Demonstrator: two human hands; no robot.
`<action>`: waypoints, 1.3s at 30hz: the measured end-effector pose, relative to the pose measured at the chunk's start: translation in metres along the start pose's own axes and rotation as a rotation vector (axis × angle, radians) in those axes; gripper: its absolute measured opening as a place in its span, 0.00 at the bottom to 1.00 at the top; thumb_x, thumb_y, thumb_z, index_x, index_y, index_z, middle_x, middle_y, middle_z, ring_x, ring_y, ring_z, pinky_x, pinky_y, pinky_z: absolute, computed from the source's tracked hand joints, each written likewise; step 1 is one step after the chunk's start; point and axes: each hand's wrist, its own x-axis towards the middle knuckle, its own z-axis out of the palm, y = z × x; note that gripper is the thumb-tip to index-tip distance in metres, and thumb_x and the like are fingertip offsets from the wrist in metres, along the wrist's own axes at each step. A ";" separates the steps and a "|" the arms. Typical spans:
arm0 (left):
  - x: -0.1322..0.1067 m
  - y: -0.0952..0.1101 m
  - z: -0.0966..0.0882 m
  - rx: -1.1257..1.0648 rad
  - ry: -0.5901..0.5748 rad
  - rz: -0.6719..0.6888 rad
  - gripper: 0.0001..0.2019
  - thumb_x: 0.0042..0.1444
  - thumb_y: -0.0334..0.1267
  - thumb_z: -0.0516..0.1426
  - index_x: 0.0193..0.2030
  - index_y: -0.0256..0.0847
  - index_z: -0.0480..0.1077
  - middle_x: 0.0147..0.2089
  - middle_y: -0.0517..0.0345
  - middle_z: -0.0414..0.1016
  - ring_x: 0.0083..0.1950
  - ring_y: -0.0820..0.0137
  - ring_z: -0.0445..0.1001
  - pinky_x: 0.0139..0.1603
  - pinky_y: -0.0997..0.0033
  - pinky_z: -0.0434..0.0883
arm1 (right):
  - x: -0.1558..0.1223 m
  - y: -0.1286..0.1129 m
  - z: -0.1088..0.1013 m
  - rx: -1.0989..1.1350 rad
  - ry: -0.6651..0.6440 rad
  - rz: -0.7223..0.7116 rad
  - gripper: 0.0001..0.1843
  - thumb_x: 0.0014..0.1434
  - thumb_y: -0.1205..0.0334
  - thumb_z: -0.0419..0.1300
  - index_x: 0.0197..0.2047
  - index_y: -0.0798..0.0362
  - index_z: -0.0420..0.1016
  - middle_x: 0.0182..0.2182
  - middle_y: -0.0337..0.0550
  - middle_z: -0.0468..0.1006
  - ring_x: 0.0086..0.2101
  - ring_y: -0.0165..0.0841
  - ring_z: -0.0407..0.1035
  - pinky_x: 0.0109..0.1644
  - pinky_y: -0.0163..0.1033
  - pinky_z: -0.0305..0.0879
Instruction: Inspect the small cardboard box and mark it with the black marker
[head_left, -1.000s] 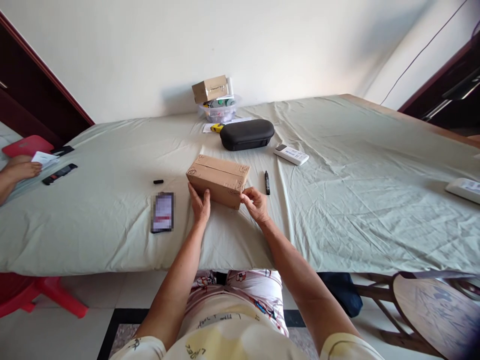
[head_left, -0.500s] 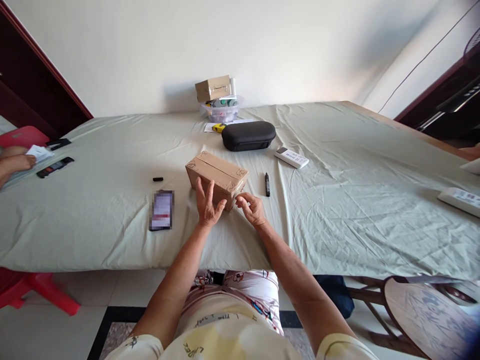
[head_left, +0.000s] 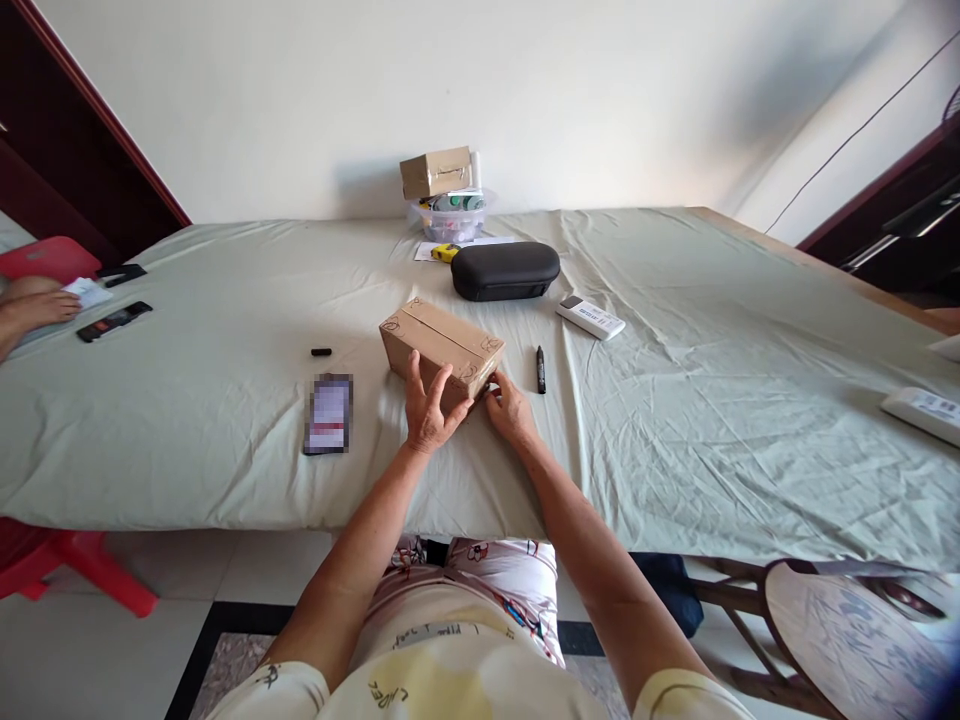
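A closed cardboard box [head_left: 442, 340] with scribbled loops on its top corners sits at an angle on the cloth. My left hand [head_left: 430, 412] rests against the box's near side, fingers spread and thumb toward the right corner. At the box's right end, my right hand [head_left: 511, 408] has its fingers curled together low by the taped edge. Whatever is between those fingertips is hidden. To the right of this hand lies a black marker pen [head_left: 541, 370] without its cap. The black pen cap [head_left: 321, 352] lies left of the box, above a phone [head_left: 328, 415] with a blurred screen.
Behind the box are a black hard case [head_left: 506, 270], a yellow tape measure [head_left: 445, 253] and a white device [head_left: 591, 318]. A plastic tub [head_left: 450, 220] with another carton [head_left: 436, 174] stands by the wall. Far left, another person's hand [head_left: 45, 308] is near a phone [head_left: 115, 321].
My right fingers have moved slightly up and in against the box's right end. My left hand stays spread on the near side. The whole view has shifted a little.
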 end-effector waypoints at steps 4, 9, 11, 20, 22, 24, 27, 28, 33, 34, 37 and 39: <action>-0.003 -0.004 0.004 0.044 0.067 0.112 0.32 0.63 0.61 0.61 0.65 0.40 0.70 0.83 0.34 0.46 0.84 0.43 0.47 0.81 0.41 0.57 | 0.000 -0.003 -0.003 -0.025 -0.011 0.022 0.26 0.56 0.62 0.56 0.58 0.52 0.77 0.50 0.51 0.85 0.38 0.40 0.77 0.50 0.52 0.77; -0.005 -0.012 0.008 0.084 0.168 0.249 0.32 0.71 0.57 0.52 0.73 0.37 0.61 0.81 0.30 0.49 0.82 0.46 0.54 0.78 0.42 0.61 | -0.001 -0.004 -0.007 -0.039 -0.028 -0.001 0.26 0.54 0.64 0.53 0.55 0.51 0.79 0.46 0.48 0.86 0.39 0.40 0.77 0.50 0.49 0.76; -0.004 -0.014 0.007 0.064 0.172 0.241 0.31 0.73 0.54 0.49 0.75 0.37 0.58 0.80 0.30 0.53 0.81 0.49 0.57 0.78 0.46 0.62 | -0.002 -0.006 -0.009 -0.066 -0.052 -0.017 0.24 0.55 0.64 0.52 0.52 0.51 0.80 0.44 0.47 0.86 0.38 0.39 0.76 0.50 0.47 0.75; -0.003 -0.024 0.006 -0.055 0.134 0.094 0.33 0.71 0.57 0.54 0.75 0.39 0.58 0.75 0.32 0.62 0.78 0.50 0.64 0.74 0.49 0.69 | -0.002 -0.011 -0.011 -0.215 -0.150 -0.005 0.12 0.56 0.62 0.58 0.43 0.51 0.78 0.42 0.47 0.82 0.35 0.37 0.73 0.41 0.40 0.68; -0.004 -0.024 0.006 -0.090 0.128 0.075 0.33 0.71 0.57 0.54 0.75 0.39 0.59 0.75 0.32 0.62 0.78 0.50 0.63 0.74 0.50 0.69 | -0.001 -0.011 -0.012 -0.205 -0.154 -0.006 0.12 0.56 0.63 0.57 0.43 0.51 0.78 0.41 0.46 0.82 0.35 0.36 0.73 0.42 0.40 0.68; -0.004 -0.023 0.004 -0.122 0.124 0.058 0.33 0.72 0.57 0.54 0.75 0.40 0.59 0.75 0.32 0.62 0.78 0.50 0.63 0.74 0.50 0.69 | -0.002 -0.012 -0.012 -0.192 -0.157 0.000 0.12 0.57 0.63 0.57 0.42 0.51 0.79 0.41 0.46 0.82 0.34 0.36 0.73 0.41 0.40 0.68; -0.004 -0.021 0.002 -0.153 0.136 0.019 0.34 0.72 0.60 0.52 0.74 0.40 0.59 0.75 0.33 0.63 0.78 0.51 0.64 0.73 0.51 0.70 | -0.002 -0.013 -0.012 -0.184 -0.147 0.008 0.11 0.57 0.64 0.57 0.42 0.51 0.79 0.42 0.46 0.83 0.35 0.36 0.73 0.42 0.40 0.68; -0.004 -0.021 0.002 -0.163 0.145 0.004 0.34 0.71 0.61 0.52 0.74 0.40 0.60 0.75 0.33 0.63 0.77 0.51 0.65 0.73 0.52 0.71 | -0.002 -0.014 -0.013 -0.179 -0.146 0.008 0.11 0.58 0.64 0.58 0.42 0.51 0.80 0.42 0.46 0.83 0.35 0.36 0.74 0.42 0.40 0.69; -0.002 -0.021 0.002 -0.276 0.188 -0.064 0.36 0.71 0.63 0.51 0.75 0.39 0.58 0.75 0.34 0.64 0.77 0.53 0.66 0.76 0.54 0.67 | -0.003 -0.017 -0.013 -0.136 -0.159 0.045 0.14 0.61 0.63 0.59 0.49 0.50 0.80 0.42 0.46 0.86 0.37 0.37 0.78 0.45 0.42 0.71; -0.001 -0.021 0.002 -0.301 0.190 -0.079 0.37 0.70 0.64 0.51 0.75 0.39 0.57 0.75 0.34 0.63 0.77 0.53 0.65 0.76 0.54 0.67 | -0.003 -0.017 -0.013 -0.129 -0.158 0.058 0.14 0.61 0.63 0.60 0.49 0.49 0.80 0.42 0.46 0.87 0.38 0.38 0.79 0.45 0.42 0.72; 0.000 -0.021 0.001 -0.342 0.180 -0.132 0.39 0.70 0.66 0.50 0.76 0.40 0.56 0.76 0.36 0.63 0.77 0.54 0.66 0.77 0.56 0.66 | -0.003 -0.018 -0.014 -0.117 -0.162 0.058 0.12 0.62 0.62 0.61 0.49 0.48 0.80 0.41 0.44 0.88 0.38 0.38 0.80 0.44 0.41 0.73; 0.000 -0.019 0.000 -0.365 0.169 -0.164 0.39 0.70 0.66 0.50 0.77 0.41 0.55 0.77 0.37 0.63 0.77 0.56 0.66 0.77 0.57 0.65 | -0.004 -0.019 -0.014 -0.127 -0.177 0.032 0.11 0.62 0.61 0.62 0.48 0.47 0.80 0.41 0.44 0.88 0.38 0.38 0.81 0.43 0.41 0.74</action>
